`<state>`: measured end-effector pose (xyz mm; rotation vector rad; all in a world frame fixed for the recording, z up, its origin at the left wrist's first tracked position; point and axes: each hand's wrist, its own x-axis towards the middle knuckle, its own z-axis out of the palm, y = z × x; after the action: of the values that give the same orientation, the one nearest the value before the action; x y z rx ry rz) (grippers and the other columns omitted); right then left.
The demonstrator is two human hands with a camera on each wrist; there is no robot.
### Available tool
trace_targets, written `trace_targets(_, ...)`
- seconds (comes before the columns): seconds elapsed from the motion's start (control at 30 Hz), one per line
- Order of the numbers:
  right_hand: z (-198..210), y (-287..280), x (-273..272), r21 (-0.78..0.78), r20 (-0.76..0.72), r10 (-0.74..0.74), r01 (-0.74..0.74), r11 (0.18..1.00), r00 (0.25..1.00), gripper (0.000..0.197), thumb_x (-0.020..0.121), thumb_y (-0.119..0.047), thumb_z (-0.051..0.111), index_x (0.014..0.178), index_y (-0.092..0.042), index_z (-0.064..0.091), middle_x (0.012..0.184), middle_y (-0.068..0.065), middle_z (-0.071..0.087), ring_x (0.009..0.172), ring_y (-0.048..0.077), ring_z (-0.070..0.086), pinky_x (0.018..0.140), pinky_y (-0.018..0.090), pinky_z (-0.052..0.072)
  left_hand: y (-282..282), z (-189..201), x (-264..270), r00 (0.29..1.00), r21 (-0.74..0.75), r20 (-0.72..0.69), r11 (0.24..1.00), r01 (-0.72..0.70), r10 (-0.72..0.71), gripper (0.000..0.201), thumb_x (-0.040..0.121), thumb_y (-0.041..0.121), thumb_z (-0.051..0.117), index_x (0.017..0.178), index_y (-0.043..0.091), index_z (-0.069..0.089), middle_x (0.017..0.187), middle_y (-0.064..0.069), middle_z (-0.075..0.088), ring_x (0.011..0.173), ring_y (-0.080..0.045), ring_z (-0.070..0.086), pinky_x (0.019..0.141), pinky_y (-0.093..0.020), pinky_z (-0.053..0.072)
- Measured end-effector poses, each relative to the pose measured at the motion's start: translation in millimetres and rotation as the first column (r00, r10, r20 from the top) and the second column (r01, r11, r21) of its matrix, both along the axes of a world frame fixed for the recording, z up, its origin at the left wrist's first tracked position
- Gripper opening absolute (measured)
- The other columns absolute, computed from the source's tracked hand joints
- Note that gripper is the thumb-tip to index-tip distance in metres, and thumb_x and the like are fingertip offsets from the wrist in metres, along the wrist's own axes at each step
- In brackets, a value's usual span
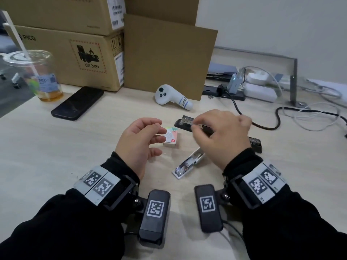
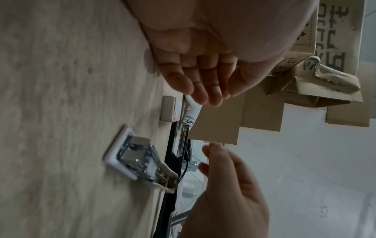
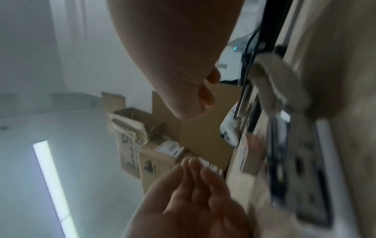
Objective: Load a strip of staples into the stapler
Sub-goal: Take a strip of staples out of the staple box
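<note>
- Pale wood-grain desk (image 1: 56, 147) carries a black stapler (image 1: 187, 126) lying opened out flat, its metal staple channel facing up; a second, white stapler (image 1: 187, 163) lies open nearer the person, its steel mechanism exposed.
- Right hand (image 1: 221, 137) hovers above the black stapler, thumb and forefinger pinched on a thin silver strip of staples (image 1: 197, 125) held just over the channel; whether the strip touches the channel cannot be told.
- Left hand (image 1: 139, 139) hangs above the desk with palm turned inward and fingers loosely curled, gripping nothing; the left wrist view shows the fingers (image 2: 203, 85) relaxed and free.
- Small staple box (image 1: 171, 137), white with a coloured top, sits on the desk between the two hands, just beside the left fingertips and near the black stapler's front end.
- White handheld controller (image 1: 172, 97) lies further back, in front of a leaning cardboard sheet (image 1: 169, 57) and stacked cardboard boxes (image 1: 65, 53).
- Black phone (image 1: 78, 103) lies face up to the left, near a clear plastic cup (image 1: 37, 76) with a straw and amber liquid.
- Cables and white chargers (image 1: 261, 91) crowd the desk's far right.
- Right wrist view is heavily blurred.
</note>
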<state>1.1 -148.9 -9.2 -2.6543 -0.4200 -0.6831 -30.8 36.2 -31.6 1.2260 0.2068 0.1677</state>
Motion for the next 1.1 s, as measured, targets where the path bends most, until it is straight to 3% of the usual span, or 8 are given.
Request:
trace_targets(0.2, -4, 42, -2, -0.215, -0.266, 0.081, -0.141, 0.966, 0.960, 0.027, 0.087, -0.057, 0.050, 0.105, -0.039, 0.058, 0.112, -0.018, 0.065, 0.113, 0.015, 0.052, 0.090, 0.044, 0.024, 3, -3, 2, 0.998, 0.006, -0.003, 0.998, -0.060, 0.060, 0.012, 0.090, 0.011, 0.058, 0.087, 0.017, 0.068, 0.074, -0.002, 0.065, 0.063, -0.013, 0.055, 0.046, -0.025, 0.037)
trace_targets(0.33, -11, 45, 7, -0.244, -0.371, 0.054, -0.153, 0.958, 0.927, 0.023, 0.083, -0.053, 0.054, 0.096, -0.035, 0.051, 0.100, -0.015, 0.062, 0.108, 0.020, 0.048, 0.084, 0.044, 0.021, 3, -4, 4, 0.998, 0.002, -0.010, 0.998, -0.057, 0.057, 0.013, 0.090, 0.010, 0.058, 0.085, 0.018, 0.068, 0.073, -0.002, 0.065, 0.063, -0.013, 0.054, 0.045, -0.024, 0.037)
trace_targets(0.47, -10, 41, 6, -0.199, -0.304, 0.057, -0.122, 0.972, 0.951, 0.020, 0.085, -0.053, 0.057, 0.092, -0.035, 0.052, 0.098, -0.015, 0.063, 0.107, 0.018, 0.048, 0.090, 0.045, 0.027, 3, -6, 6, 0.999, 0.029, -0.027, 0.999, -0.046, 0.046, 0.012, 0.088, 0.013, 0.060, 0.083, 0.021, 0.069, 0.079, -0.002, 0.066, 0.066, -0.012, 0.056, 0.048, -0.026, 0.038)
trace_targets(0.63, -7, 33, -16, -0.003, -0.132, 0.145, -0.147, 0.989, 0.981, 0.023, 0.080, -0.055, 0.065, 0.089, -0.036, 0.055, 0.103, -0.020, 0.067, 0.101, 0.010, 0.049, 0.079, 0.034, 0.018, 2, -7, 6, 0.999, 0.083, -0.040, 0.997, 0.006, -0.002, 0.024, 0.075, 0.030, 0.066, 0.098, 0.026, 0.067, 0.091, 0.001, 0.064, 0.073, -0.016, 0.060, 0.051, -0.029, 0.045)
trace_targets(0.77, -13, 27, -35, 0.087, -0.093, 0.213, -0.205, 0.975, 0.973, 0.022, 0.076, -0.052, 0.069, 0.088, -0.036, 0.060, 0.120, -0.027, 0.065, 0.108, 0.011, 0.053, 0.082, 0.036, 0.023, -1, -3, 2, 0.987, 0.143, -0.055, 0.977, 0.158, -0.152, 0.010, 0.084, 0.024, 0.067, 0.092, 0.024, 0.072, 0.075, -0.010, 0.064, 0.052, -0.017, 0.051, 0.040, -0.023, 0.036)
trace_targets(0.83, -16, 22, -40, 0.119, -0.087, 0.206, -0.195, 0.973, 0.975, 0.025, 0.075, -0.057, 0.063, 0.092, -0.039, 0.060, 0.125, -0.028, 0.062, 0.112, 0.008, 0.052, 0.082, 0.036, 0.023, -1, -2, -1, 0.982, 0.136, -0.067, 0.974, 0.184, -0.177, 0.006, 0.088, 0.017, 0.065, 0.090, 0.019, 0.071, 0.072, -0.010, 0.069, 0.052, -0.020, 0.054, 0.040, -0.023, 0.036)
trace_targets(0.9, -18, 18, -43, 0.154, -0.079, 0.194, -0.180, 0.971, 0.978, 0.032, 0.075, -0.063, 0.061, 0.097, -0.040, 0.060, 0.119, -0.025, 0.062, 0.109, 0.007, 0.054, 0.080, 0.036, 0.025, -1, 1, -3, 0.982, 0.079, -0.071, 0.980, 0.181, -0.176, 0.003, 0.089, 0.014, 0.066, 0.092, 0.015, 0.066, 0.077, -0.012, 0.073, 0.057, -0.026, 0.060, 0.040, -0.024, 0.040)
trace_targets(1.1, -23, 17, -38, 0.262, -0.122, 0.196, -0.159, 0.952, 0.973, 0.040, 0.071, -0.062, 0.072, 0.099, -0.039, 0.055, 0.094, -0.024, 0.061, 0.085, 0.003, 0.056, 0.085, 0.039, 0.034, 1, 4, -4, 0.990, -0.022, -0.055, 0.992, 0.126, -0.127, 0.013, 0.088, 0.010, 0.068, 0.090, 0.013, 0.056, 0.085, -0.014, 0.075, 0.061, -0.023, 0.071, 0.043, -0.030, 0.050)
